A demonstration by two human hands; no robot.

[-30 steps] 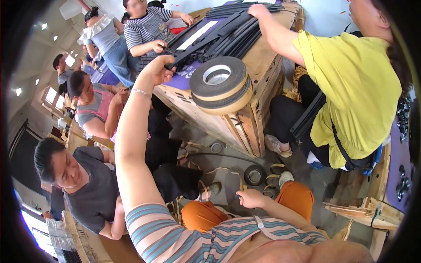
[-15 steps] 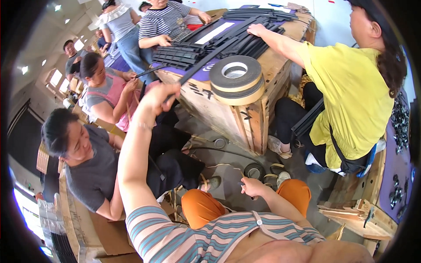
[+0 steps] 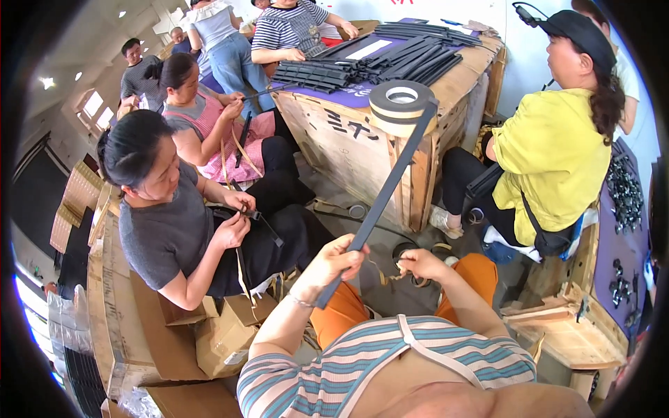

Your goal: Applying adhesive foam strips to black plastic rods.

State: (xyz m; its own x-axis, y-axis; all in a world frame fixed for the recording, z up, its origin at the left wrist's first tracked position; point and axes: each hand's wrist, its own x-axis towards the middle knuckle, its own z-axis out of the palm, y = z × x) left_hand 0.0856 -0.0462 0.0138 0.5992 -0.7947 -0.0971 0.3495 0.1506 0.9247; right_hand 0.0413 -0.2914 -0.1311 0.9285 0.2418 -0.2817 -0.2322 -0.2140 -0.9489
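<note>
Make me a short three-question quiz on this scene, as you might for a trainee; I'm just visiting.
1. Open question: what does the camera wearer's bare left hand hold?

2. True or false: the wearer's bare right hand is gripping that same object.

3. Multiple choice: what colour is the flat sheet on the large, pale wooden crate, beneath the pile of long black strips?
(a) green
(b) purple
(c) orange

Key:
1. A long, flat, dark strip.
2. False; the right hand is apart from it.
3. (b)
</note>
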